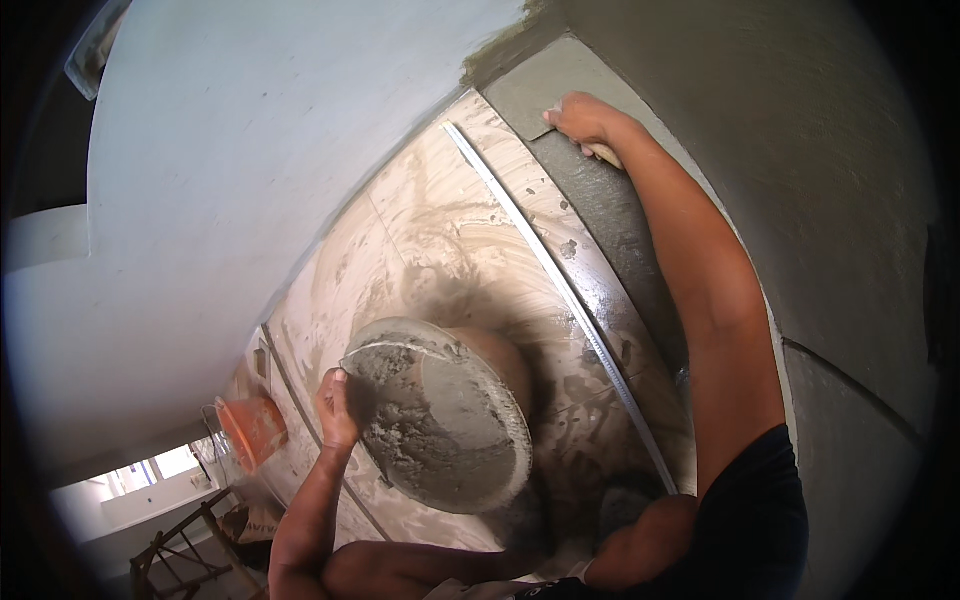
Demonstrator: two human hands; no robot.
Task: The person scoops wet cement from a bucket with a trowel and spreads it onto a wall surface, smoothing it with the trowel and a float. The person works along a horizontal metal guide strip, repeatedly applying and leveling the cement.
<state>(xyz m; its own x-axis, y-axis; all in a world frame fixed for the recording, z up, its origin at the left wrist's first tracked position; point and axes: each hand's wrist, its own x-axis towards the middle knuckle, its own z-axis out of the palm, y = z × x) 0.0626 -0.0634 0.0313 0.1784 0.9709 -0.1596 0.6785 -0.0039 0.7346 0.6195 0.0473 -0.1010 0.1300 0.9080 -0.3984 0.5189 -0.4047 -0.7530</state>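
My left hand (339, 410) is closed on the rim of a wide round basin (515, 440), thumb over the edge. The basin is tilted toward me, and wet grey mortar (440, 420) coats its inside. Far ahead at the right, my right hand (588, 118) is closed round the pale handle of a trowel (606, 155); its blade is hard to make out against the grey. Smooth mortar (560, 75) lies beyond that hand along the foot of the wall, and a darker wet strip (600, 200) lies nearer me.
A long metal straightedge (545, 260) lies across the smeared tiled floor (400, 220). A grey plastered wall (790, 130) rises at the right, a pale wall (230, 150) at the left. An orange bucket (252, 430) stands at the lower left near a wooden frame (185, 555).
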